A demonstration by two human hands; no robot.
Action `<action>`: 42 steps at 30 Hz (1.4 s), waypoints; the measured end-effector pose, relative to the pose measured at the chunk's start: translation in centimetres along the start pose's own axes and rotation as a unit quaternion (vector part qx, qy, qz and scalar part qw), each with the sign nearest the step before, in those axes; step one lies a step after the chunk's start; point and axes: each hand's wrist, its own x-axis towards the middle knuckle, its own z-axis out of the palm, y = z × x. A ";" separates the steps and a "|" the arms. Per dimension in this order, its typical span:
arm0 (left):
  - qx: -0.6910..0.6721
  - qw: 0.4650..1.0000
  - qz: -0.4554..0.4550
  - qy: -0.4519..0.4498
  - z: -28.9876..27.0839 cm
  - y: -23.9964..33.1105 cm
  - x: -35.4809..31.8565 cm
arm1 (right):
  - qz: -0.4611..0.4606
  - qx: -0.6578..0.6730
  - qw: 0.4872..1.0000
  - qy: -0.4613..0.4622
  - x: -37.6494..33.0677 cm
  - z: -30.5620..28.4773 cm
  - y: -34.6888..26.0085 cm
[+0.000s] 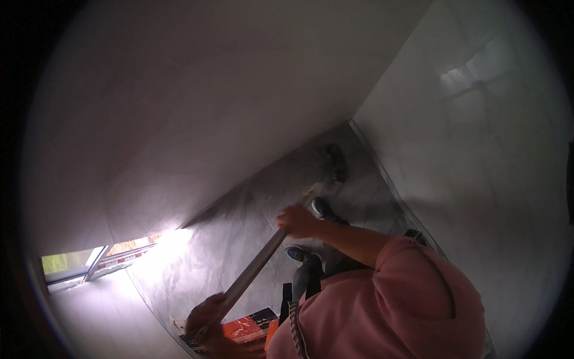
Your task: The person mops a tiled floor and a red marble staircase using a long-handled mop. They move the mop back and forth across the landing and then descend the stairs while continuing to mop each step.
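Right hand (297, 220) wraps the pole (254, 269), forearm (350, 239) reaching leftward, while left hand (206, 312) clasps its near end.

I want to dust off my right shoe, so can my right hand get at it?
Probably not as you stand: your right hand is wrapped around the pole, and the right shoe is down on the floor. You'd likely have to let go and stoop. The way itself looks free.

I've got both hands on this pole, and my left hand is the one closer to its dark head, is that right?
Not quite: in the head view, your right hand is closer to the dark head. Your left hand also grips the pole, farther back.
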 end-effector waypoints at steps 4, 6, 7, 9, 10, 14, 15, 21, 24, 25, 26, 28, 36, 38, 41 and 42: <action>0.001 0.996 -0.061 -0.065 8.2 -7.3 5.0 | 0.081 -0.024 0.996 0.035 -3.2 -5.9 10.6; -0.054 0.989 -0.079 -0.111 12.3 -10.9 6.2 | 0.133 -0.040 0.990 0.015 -4.0 -6.5 16.2; -0.040 0.987 -0.098 -0.117 14.4 -12.4 6.8 | 0.183 -0.063 0.981 -0.020 -3.9 -7.3 18.8; 0.019 0.985 -0.103 -0.136 18.5 -15.8 7.7 | 0.138 -0.116 0.980 -0.078 -3.9 -8.7 25.2; 0.069 0.983 -0.092 -0.145 19.7 -17.1 8.1 | 0.113 -0.109 0.985 -0.068 -3.1 -8.3 26.4; 0.104 0.957 -0.267 -0.040 16.9 -14.9 11.1 | 0.026 -0.148 0.973 -0.177 0.5 -5.9 26.9; 0.131 0.959 -0.250 -0.028 15.8 -13.8 10.6 | 0.011 -0.100 0.977 -0.186 1.5 -4.7 25.8; 0.230 0.958 -0.164 0.055 12.2 -7.2 10.9 | -0.039 0.084 0.993 -0.078 6.6 -1.4 17.3; 0.253 0.934 -0.246 0.059 12.6 -5.6 11.1 | 0.006 0.079 0.994 -0.074 6.2 -2.4 15.8; 0.183 0.962 -0.197 0.053 13.7 -6.6 10.7 | 0.014 0.075 0.994 -0.073 5.3 -2.5 16.9; 0.114 0.982 -0.145 0.051 14.5 -7.8 10.0 | 0.019 0.071 0.995 -0.073 4.4 -2.6 17.9; 0.202 0.949 -0.241 0.030 16.6 -10.6 10.4 | 0.001 0.032 0.998 -0.057 2.6 -4.0 22.3; 0.130 0.964 -0.230 0.036 19.8 -13.1 14.8 | -0.016 -0.049 0.997 -0.062 3.4 -6.8 27.3; 0.232 0.947 -0.218 0.037 17.4 -11.4 13.5 | 0.019 -0.018 0.996 -0.083 4.3 -6.0 23.8; 0.123 0.952 -0.244 0.137 14.5 -11.2 9.3 | 0.021 0.009 1.000 -0.019 3.5 -4.7 20.1; 0.112 0.950 -0.270 0.112 14.8 -12.2 8.8 | 0.041 0.006 0.999 -0.007 3.0 -4.6 20.8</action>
